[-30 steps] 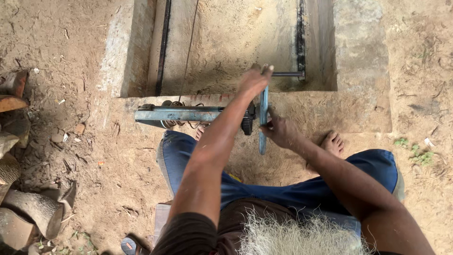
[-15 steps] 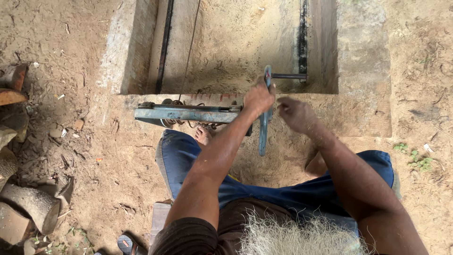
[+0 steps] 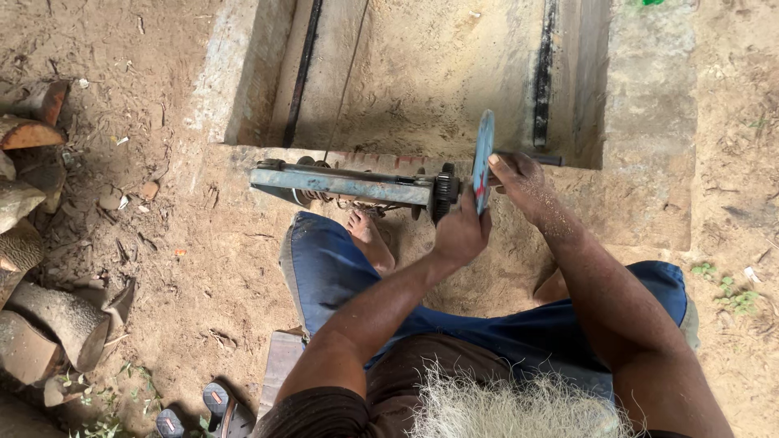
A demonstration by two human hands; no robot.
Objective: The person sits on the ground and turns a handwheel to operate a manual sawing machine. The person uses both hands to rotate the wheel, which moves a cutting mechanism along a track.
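Seen from above, a seated person in blue trousers (image 3: 341, 276) works on sandy ground. Nearest the camera, a tuft of pale fibre (image 3: 503, 410) lies at the lap. At near left are a pair of sandals (image 3: 203, 410) and, further left, cut logs (image 3: 40, 316).

Both forearms reach away from the body to a hand-cranked machine, a grey-blue metal bar (image 3: 341, 185) lying left to right, with a black gear (image 3: 443, 193) at its right end and a blue wheel (image 3: 482, 162) standing on edge just beside the gear. A bare foot (image 3: 369, 239) rests just below the bar, near the gear.

What could go wrong, as a judgement: the left hand (image 3: 461, 235) sits right at the gear teeth and wheel rim, so if the wheel turns, a finger could be nipped between them. The foot close under the bar could also be caught, and loose fibre could foul the gear.

The left hand's fingers are curled, thumb and fingers closed on the lower rim of the blue wheel, touching it beside the gear. The right hand (image 3: 519, 180) is on the far side of the wheel, fingers bent and closed around a dark handle (image 3: 544, 159) that sticks out to the right; how tight the hold is cannot be told.

Beyond the machine lies a sunken concrete pit (image 3: 438, 73) with dark rails (image 3: 545, 73) running away.
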